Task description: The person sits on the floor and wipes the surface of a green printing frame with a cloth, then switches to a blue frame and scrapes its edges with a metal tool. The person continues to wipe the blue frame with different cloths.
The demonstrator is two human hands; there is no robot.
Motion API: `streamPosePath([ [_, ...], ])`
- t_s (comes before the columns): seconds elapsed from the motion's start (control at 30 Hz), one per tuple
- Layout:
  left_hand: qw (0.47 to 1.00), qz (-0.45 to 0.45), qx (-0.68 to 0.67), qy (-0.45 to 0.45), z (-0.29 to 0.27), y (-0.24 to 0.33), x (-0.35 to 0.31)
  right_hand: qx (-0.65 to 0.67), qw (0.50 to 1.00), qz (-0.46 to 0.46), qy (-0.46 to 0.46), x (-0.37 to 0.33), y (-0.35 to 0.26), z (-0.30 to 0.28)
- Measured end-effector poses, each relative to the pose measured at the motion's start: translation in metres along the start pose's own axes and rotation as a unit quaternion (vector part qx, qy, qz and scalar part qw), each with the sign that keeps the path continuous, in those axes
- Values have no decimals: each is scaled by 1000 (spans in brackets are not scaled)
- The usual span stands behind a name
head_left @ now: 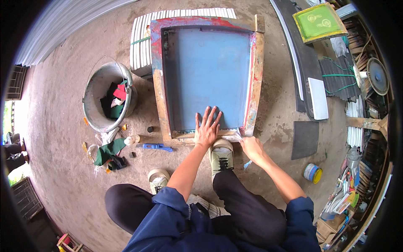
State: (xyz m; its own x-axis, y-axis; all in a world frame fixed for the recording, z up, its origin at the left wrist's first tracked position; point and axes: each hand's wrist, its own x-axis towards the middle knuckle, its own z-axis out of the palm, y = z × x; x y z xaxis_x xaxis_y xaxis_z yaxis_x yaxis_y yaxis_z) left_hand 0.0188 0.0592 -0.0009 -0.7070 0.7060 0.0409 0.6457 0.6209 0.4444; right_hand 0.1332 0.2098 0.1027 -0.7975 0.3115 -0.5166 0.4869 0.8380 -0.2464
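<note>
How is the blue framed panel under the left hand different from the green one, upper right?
The blue panel looks larger than the green panel. The blue panel looks mostly plain, while the green panel bears paler marks. The blue panel's wooden frame is smeared with red; the green panel is edged in yellow. The left hand rests on the blue panel, none on the green panel. Both look roughly rectangular.

A paint-smeared wooden frame (pixel 257 71) holds blue mesh (pixel 210 75), a whitish scrap (pixel 238 135) at its near right corner.
</note>
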Motion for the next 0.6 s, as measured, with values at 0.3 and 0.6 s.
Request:
streamPosePath([
  [0.3, 1000, 1, 30, -1, 9, 8, 0, -72, 986, 105, 110, -118, 37, -134],
  [0.6, 919, 23, -346, 187, -100, 26, 46, 133, 963, -22, 235, -37, -26, -157],
])
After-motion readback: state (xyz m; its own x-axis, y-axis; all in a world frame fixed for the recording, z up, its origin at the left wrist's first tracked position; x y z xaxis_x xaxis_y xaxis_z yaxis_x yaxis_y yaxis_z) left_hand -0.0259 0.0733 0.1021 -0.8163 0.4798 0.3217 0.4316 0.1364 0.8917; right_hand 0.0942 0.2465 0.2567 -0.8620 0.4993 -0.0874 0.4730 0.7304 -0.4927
